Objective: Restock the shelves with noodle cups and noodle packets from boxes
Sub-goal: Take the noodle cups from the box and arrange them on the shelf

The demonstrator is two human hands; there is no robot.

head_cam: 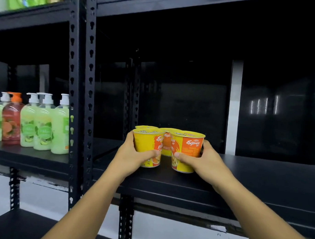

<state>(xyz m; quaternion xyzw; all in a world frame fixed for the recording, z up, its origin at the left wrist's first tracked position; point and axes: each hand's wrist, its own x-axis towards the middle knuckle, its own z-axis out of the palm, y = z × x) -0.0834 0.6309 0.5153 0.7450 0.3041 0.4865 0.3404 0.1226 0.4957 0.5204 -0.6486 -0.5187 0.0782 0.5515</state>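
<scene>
Several yellow and orange noodle cups stand bunched together on the black shelf [258, 178]. My left hand [132, 157] grips the front left noodle cup [146, 144], thumb across its front. My right hand [205, 162] grips the front right noodle cup [189, 147], which tilts slightly. Between them a third cup [167, 137] shows from behind, and the rim of another cup [145, 127] sits at the back left. Both front cups are at or just above the shelf board; I cannot tell if they touch it.
A black perforated upright post [89, 99] divides this bay from the left one, where green and red soap pump bottles [42, 122] stand in a row. A white vertical strip [234, 107] runs behind the shelf. Lower shelves [15, 225] lie below.
</scene>
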